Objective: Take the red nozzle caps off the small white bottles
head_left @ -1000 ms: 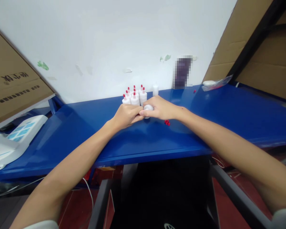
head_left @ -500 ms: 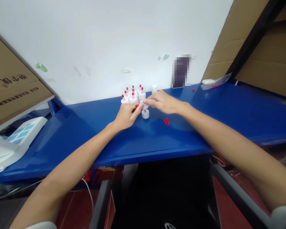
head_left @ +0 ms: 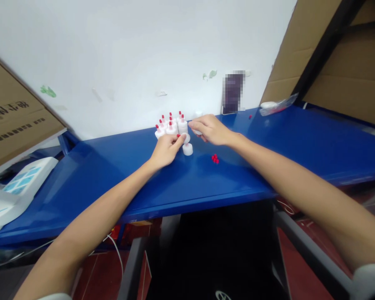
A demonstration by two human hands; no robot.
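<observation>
Pulling clear now, the right hand (head_left: 211,130), its grip impossible to tell, leaves the red-tipped white cap (head_left: 186,137) at centre frame pinched by the left hand (head_left: 164,150) alone.

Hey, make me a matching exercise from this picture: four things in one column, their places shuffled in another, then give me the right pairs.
Things
1. small loose red plastic caps
2. white plastic bottles with red tips
3. white plastic device with light-blue panels
4. clear plastic bag

Places
A. towards the right, near the brown cardboard
B. in a cluster just beyond the left hand
C. in a little heap nearer the wearer than the right hand
D. at the far left

Pairs: 1-C, 2-B, 3-D, 4-A
</observation>
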